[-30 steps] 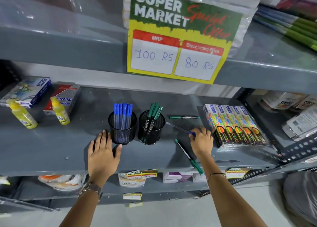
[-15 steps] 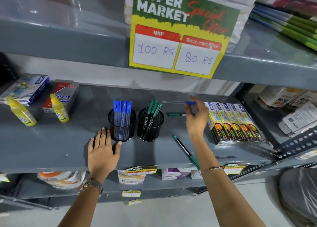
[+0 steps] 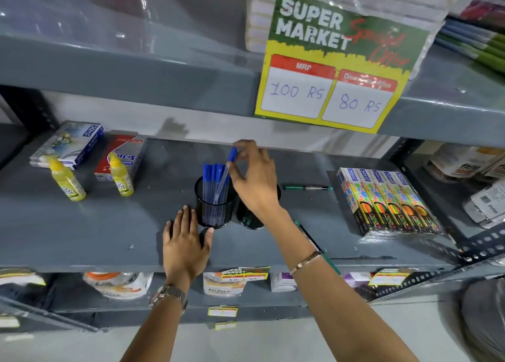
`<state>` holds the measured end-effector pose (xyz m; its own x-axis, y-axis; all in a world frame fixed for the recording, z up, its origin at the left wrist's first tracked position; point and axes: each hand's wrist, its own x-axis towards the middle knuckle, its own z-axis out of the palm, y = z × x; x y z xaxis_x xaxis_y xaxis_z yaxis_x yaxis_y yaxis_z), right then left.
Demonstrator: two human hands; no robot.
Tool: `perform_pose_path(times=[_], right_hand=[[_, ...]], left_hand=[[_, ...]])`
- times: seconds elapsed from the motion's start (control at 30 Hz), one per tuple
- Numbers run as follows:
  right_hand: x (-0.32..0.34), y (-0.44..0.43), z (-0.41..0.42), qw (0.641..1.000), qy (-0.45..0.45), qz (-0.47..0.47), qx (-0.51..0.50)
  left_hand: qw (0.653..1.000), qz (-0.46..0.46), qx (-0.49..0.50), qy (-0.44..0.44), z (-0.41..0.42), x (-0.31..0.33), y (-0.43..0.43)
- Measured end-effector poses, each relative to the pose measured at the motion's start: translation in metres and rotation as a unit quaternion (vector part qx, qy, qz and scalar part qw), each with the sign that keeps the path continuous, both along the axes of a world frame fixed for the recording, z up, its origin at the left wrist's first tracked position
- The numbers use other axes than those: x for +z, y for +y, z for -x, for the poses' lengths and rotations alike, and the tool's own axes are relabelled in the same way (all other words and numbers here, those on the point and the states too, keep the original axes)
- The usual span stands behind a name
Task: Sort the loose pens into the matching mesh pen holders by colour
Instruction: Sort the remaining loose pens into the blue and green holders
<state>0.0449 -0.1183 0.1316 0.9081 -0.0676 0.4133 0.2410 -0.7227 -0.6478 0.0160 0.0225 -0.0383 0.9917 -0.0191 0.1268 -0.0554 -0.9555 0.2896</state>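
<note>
Two black mesh holders stand side by side on the grey shelf. The left holder is full of several blue pens. My right hand pinches a blue-capped pen by its top, the pen's lower end inside the left holder. That hand and wrist cover most of the right holder and its green pens. My left hand lies flat on the shelf, fingers apart, touching the left holder's base. A loose green pen lies behind to the right. Another green pen lies partly under my right forearm.
Two yellow glue bottles and two boxes sit at the left. Neon-pen packs lie at the right. A price sign hangs from the upper shelf edge. More goods fill the lower shelf.
My right hand lifted the blue pen off the shelf at the right, carried it left over the green holder, and now lowers it tip-down into the blue holder. My left hand stayed put.
</note>
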Motion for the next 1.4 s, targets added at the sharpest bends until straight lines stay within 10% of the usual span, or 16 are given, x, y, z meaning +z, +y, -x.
perform_pose_path(times=[0.37, 0.63, 0.77, 0.9, 1.4], right_hand=[[-0.057, 0.011, -0.011, 0.986, 0.006, 0.159, -0.048], [-0.061, -0.030, 0.017, 0.976, -0.087, 0.054, -0.190], [-0.080, -0.079, 0.053, 0.932, 0.075, -0.021, -0.355], [-0.105, -0.106, 0.076, 0.899, 0.264, 0.109, -0.333], [-0.114, -0.109, 0.063, 0.885, 0.276, 0.132, -0.351]], left_hand=[[1.000, 0.027, -0.004, 0.005, 0.001, 0.005, 0.000], [1.000, 0.001, -0.004, -0.005, 0.002, 0.006, 0.000], [1.000, 0.000, -0.004, -0.014, 0.001, 0.004, -0.001], [1.000, -0.001, -0.004, -0.017, 0.001, 0.003, 0.000], [1.000, 0.003, 0.004, -0.022, 0.001, 0.002, -0.001]])
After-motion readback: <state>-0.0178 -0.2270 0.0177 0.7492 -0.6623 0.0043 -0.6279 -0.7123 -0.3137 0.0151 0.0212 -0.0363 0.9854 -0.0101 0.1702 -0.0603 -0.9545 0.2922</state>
